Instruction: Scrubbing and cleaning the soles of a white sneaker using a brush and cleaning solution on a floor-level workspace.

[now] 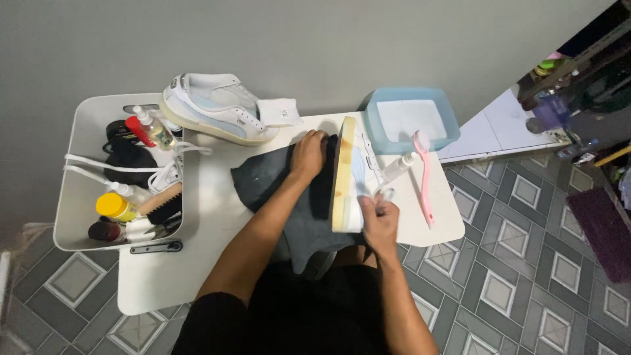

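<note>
A white and pale blue sneaker (348,174) stands on its side on a dark grey cloth (289,197) spread over the small white table (197,263). Its tan sole faces left. My left hand (309,152) presses the dark cloth against the sole near the toe end. My right hand (380,220) grips the sneaker's heel end and steadies it. A second matching sneaker (220,108) lies at the back of the table with a folded white cloth (279,112) beside it.
A white tray (75,164) at the left holds bottles, brushes, a yellow-capped bottle (117,207) and white laces. A blue basin (411,118) sits at the back right. A pink brush (424,174) and a small clear bottle (397,167) lie by the shoe. Tiled floor surrounds the table.
</note>
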